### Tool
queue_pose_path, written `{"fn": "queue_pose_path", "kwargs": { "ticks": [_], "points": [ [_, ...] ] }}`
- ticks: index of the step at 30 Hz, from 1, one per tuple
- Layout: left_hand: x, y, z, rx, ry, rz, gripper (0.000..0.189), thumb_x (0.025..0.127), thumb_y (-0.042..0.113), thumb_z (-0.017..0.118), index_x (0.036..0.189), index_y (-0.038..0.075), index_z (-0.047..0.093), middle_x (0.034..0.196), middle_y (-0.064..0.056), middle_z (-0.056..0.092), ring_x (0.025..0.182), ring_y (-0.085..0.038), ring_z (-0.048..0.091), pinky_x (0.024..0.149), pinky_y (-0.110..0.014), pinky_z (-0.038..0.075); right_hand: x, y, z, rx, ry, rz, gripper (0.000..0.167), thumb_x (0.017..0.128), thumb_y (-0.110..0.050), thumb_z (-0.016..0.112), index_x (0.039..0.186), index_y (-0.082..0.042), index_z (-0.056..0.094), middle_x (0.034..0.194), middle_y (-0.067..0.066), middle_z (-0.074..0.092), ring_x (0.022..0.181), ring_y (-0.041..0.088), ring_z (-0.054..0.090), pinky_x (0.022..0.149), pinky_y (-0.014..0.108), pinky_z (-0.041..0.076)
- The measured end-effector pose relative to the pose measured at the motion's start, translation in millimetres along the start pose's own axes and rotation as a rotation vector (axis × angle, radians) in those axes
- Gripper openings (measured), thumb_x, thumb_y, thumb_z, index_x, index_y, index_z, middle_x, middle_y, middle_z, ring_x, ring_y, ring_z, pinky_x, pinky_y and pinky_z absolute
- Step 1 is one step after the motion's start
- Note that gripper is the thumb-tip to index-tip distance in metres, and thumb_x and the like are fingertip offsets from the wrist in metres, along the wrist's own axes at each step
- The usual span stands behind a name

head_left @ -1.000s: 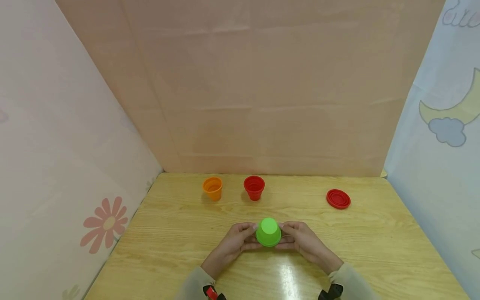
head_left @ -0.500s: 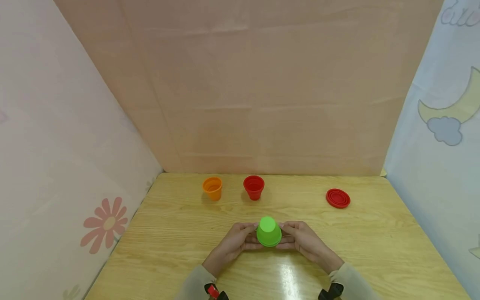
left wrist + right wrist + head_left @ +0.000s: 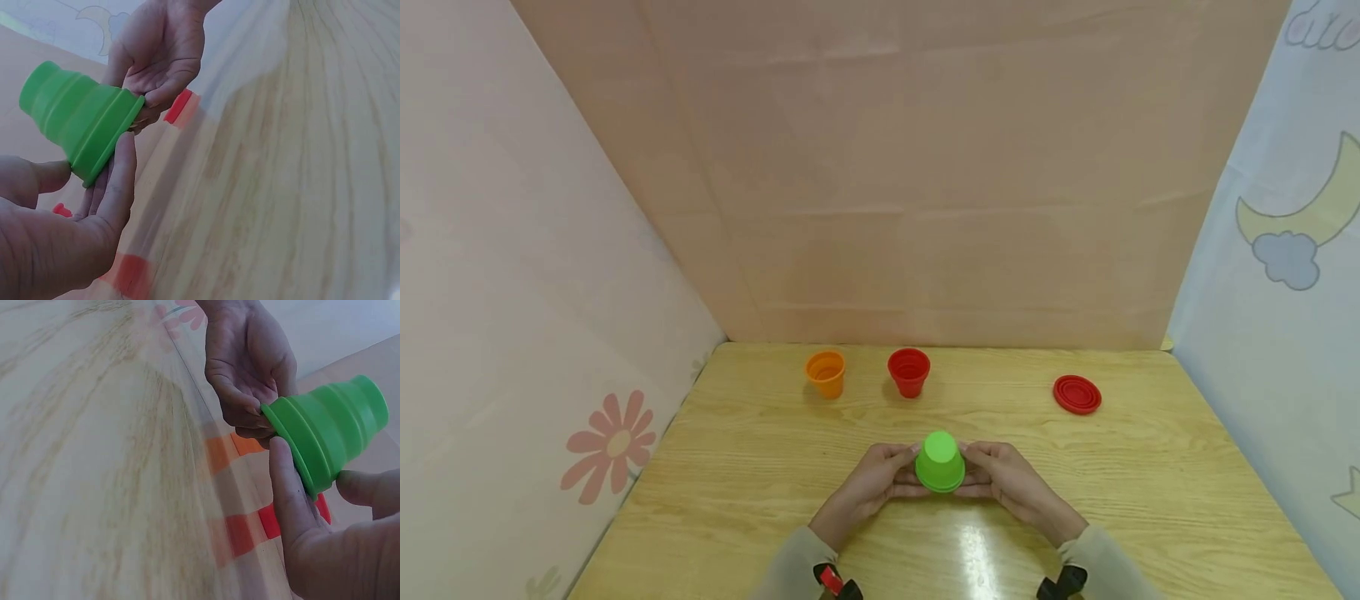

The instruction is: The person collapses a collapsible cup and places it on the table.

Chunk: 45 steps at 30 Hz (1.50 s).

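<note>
Between both hands a green collapsible cup [image 3: 940,462] is held upside down, its base up and its wide rim down. My left hand [image 3: 876,481] pinches the rim from the left, thumb on the outer wall and fingers under the edge. On the opposite side my right hand [image 3: 1006,481] pinches the rim in the same way. Both wrist views show the green cup [image 3: 81,119] fully extended, with stepped rings along its wall, and held above the table.
Toward the back of the wooden table [image 3: 737,467] stand an orange cup [image 3: 826,375] and a red cup [image 3: 909,373], both upright. A flattened red collapsible cup [image 3: 1077,394] lies at the back right. A brown backdrop [image 3: 925,183] rises behind the table.
The green cup and both hands stay almost in place; the cup tips very slightly. Nothing is let go.
</note>
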<state>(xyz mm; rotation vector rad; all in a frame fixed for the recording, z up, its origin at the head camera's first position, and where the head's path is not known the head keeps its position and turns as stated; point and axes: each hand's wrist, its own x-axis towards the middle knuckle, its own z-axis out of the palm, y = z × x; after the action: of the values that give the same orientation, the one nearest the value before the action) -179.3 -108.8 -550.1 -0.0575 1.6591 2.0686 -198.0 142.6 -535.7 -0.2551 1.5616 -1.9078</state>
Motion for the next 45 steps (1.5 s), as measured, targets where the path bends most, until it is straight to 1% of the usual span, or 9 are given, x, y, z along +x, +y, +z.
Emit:
{"fn": "queue_pose_path", "kwargs": {
  "ticks": [5,11,17,19,25,29,35,39,45],
  "points": [
    [1.4,1.6,-0.9,0.021,0.004,0.001,0.040,0.109,0.028,0.058,0.127,-0.005,0.070,0.101,-0.013,0.080,0.090,-0.022,0.079,0.089,-0.043,0.066,0.9,-1.7,0.6,-0.021,0.012,0.005,0.043,0.111,-0.026,0.054,0.130,0.012,0.060,0.110,0.007,0.078,0.098,0.022,0.079,0.091,0.037,0.066],
    [1.8,2.1,-1.5,0.024,-0.010,0.001,0.040,0.110,0.028,0.057,0.126,-0.006,0.070,0.098,-0.011,0.080,0.087,-0.020,0.079,0.089,-0.042,0.066,2.2,-1.8,1.5,-0.063,0.052,0.016,0.034,0.109,-0.017,0.052,0.121,0.013,0.064,0.104,0.009,0.078,0.091,0.022,0.079,0.087,0.037,0.067],
    [2.6,2.6,-0.1,0.035,-0.035,-0.003,0.045,0.110,0.034,0.055,0.125,-0.006,0.070,0.093,-0.011,0.079,0.087,-0.021,0.079,0.088,-0.042,0.066,2.1,-2.2,3.7,-0.137,0.102,-0.015,0.030,0.105,-0.013,0.055,0.111,0.013,0.068,0.107,0.011,0.076,0.083,0.020,0.077,0.082,0.038,0.068],
    [2.6,3.4,0.5,0.044,-0.044,-0.009,0.048,0.110,0.037,0.055,0.124,-0.006,0.071,0.093,-0.011,0.080,0.086,-0.021,0.079,0.087,-0.042,0.067,2.0,-2.0,4.0,-0.161,0.117,-0.025,0.029,0.105,-0.013,0.055,0.107,0.013,0.069,0.106,0.011,0.076,0.082,0.020,0.077,0.081,0.038,0.068],
    [3.1,6.1,2.3,0.076,-0.057,-0.026,0.053,0.108,0.044,0.057,0.120,-0.005,0.073,0.090,-0.010,0.079,0.080,-0.018,0.078,0.083,-0.040,0.067,2.5,0.2,3.7,-0.202,0.138,-0.043,0.032,0.105,-0.011,0.052,0.113,0.017,0.067,0.095,0.010,0.077,0.080,0.019,0.077,0.078,0.039,0.068],
    [3.0,7.5,3.3,0.113,-0.059,-0.037,0.053,0.107,0.046,0.056,0.118,-0.002,0.074,0.085,-0.008,0.079,0.074,-0.016,0.077,0.078,-0.038,0.068,1.7,-0.1,3.7,-0.226,0.118,-0.041,0.035,0.106,-0.012,0.050,0.115,0.018,0.066,0.097,0.009,0.077,0.081,0.019,0.077,0.078,0.038,0.068],
    [3.0,10.8,3.5,0.136,-0.043,-0.050,0.046,0.107,0.041,0.057,0.116,0.000,0.075,0.078,-0.003,0.075,0.067,-0.012,0.074,0.072,-0.034,0.068,-0.9,-2.3,4.2,-0.228,0.082,-0.046,0.032,0.105,-0.009,0.049,0.112,0.016,0.067,0.097,0.009,0.077,0.083,0.020,0.078,0.077,0.039,0.068],
    [2.9,14.6,3.1,0.143,-0.050,-0.060,0.042,0.106,0.038,0.059,0.112,0.000,0.076,0.076,0.000,0.075,0.065,-0.009,0.073,0.070,-0.031,0.067,-1.1,-2.7,3.0,-0.237,0.088,-0.040,0.030,0.104,-0.008,0.049,0.111,0.015,0.067,0.095,0.008,0.077,0.083,0.020,0.078,0.077,0.038,0.068],
    [4.4,15.3,2.0,0.141,-0.056,-0.058,0.036,0.103,0.032,0.061,0.113,0.001,0.077,0.078,0.002,0.077,0.065,-0.009,0.074,0.066,-0.027,0.066,-0.8,-3.1,2.6,-0.248,0.089,-0.044,0.031,0.102,-0.008,0.051,0.113,0.016,0.067,0.096,0.010,0.078,0.083,0.021,0.078,0.077,0.040,0.068]
  ]
}}
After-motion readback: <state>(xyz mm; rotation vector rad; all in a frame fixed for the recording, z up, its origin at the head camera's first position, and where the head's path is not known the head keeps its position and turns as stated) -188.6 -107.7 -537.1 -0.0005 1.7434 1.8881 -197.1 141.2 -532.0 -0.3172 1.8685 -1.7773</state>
